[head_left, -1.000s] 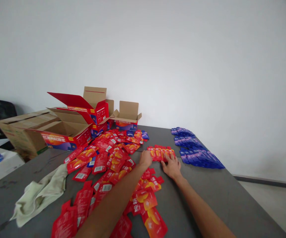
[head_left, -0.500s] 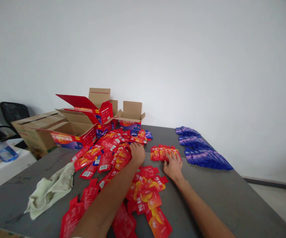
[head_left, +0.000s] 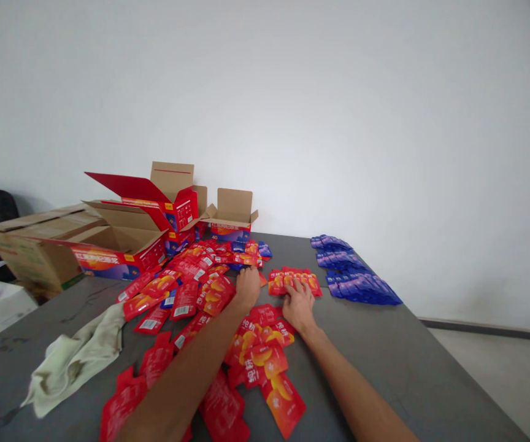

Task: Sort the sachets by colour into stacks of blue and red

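Note:
My left hand [head_left: 248,288] is closed at the right edge of a loose heap of red pouches [head_left: 214,293]. The orange-red corner of a pouch [head_left: 263,279] shows beside its fingers; the fingertips themselves are hidden. My right hand [head_left: 299,305] rests with fingers stretched out on the front edge of a row of overlapping red pouches [head_left: 308,282], which lie face up. Between and below my forearms, more red pouches [head_left: 265,359] with orange fruit pictures are spread on the dark table [head_left: 352,368].
Blue pouches [head_left: 359,287] lie in overlapping rows along the right table edge. Open red cartons [head_left: 120,261] and a smaller open box [head_left: 230,230] stand at the back left, beside a brown carton [head_left: 39,258]. A pale cloth [head_left: 78,362] lies crumpled at left.
The view has swung slightly right. A pouch corner now shows beside my left hand, where none showed before. My right hand stays at the red row, its fingers slightly further left along it.

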A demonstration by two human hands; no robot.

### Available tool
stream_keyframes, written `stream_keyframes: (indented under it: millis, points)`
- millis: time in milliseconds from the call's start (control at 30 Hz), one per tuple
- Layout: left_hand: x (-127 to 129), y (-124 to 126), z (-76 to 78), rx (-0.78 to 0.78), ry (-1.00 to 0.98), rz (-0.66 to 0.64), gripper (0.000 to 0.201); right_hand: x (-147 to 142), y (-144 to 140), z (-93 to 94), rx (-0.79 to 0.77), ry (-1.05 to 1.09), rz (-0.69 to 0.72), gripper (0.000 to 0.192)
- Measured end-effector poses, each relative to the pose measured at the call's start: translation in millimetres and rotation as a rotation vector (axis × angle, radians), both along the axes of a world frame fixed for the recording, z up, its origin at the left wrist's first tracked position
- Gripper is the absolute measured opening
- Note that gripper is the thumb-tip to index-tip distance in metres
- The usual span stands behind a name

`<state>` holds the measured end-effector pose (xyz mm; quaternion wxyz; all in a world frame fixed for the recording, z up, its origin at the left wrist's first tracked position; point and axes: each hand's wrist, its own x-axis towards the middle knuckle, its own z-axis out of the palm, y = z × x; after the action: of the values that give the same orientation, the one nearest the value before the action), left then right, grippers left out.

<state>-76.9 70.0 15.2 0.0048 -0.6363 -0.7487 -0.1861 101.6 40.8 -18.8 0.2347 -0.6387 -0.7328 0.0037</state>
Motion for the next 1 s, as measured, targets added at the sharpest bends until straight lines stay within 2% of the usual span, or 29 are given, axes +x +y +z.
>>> stream_keyframes:
  millis: [133, 267, 433, 567, 633, 700, 833, 900, 1000]
  points:
    - [25.7, -2.4, -6.7, 0.001, -0.020, -0.080, 0.037, 12.5, 2.2, -0.9, -0.005, -0.013, -0.040, 0.047]
    - [47.3, -3.4, -19.6, -0.018, -0.043, -0.215, 0.034, 28.4, 9.4, -6.0, -0.024, -0.041, -0.088, 0.054]
    - [49.0, -2.9, -34.8, -0.034, -0.044, -0.303, 0.041, 41.3, 16.6, -16.1, -0.046, -0.078, -0.086, 0.057]
    - [45.3, 0.0, -35.7, -0.037, -0.058, -0.319, 0.045, 41.9, 17.1, -19.9, -0.061, -0.079, -0.096, 0.058]
    - [41.8, 2.4, -31.5, -0.040, -0.060, -0.309, 0.054, 41.1, 16.5, -19.5, -0.068, -0.075, -0.097, 0.059]
    - [34.8, 5.1, -25.7, -0.047, -0.052, -0.247, 0.059, 40.7, 16.0, -18.4, -0.060, -0.068, -0.092, 0.059]
    - [12.2, 10.4, -16.4, -0.166, -0.009, -0.047, 0.052, 39.8, 15.7, -16.2, -0.040, -0.055, -0.082, 0.060]
    - [2.1, 11.9, -15.0, -0.224, 0.003, -0.012, 0.046, 37.9, 15.6, -15.0, -0.033, -0.047, -0.079, 0.059]
    - [-5.5, 12.0, -15.9, -0.212, 0.019, 0.005, 0.038, 33.1, 14.2, -12.1, -0.031, -0.036, -0.075, 0.058]
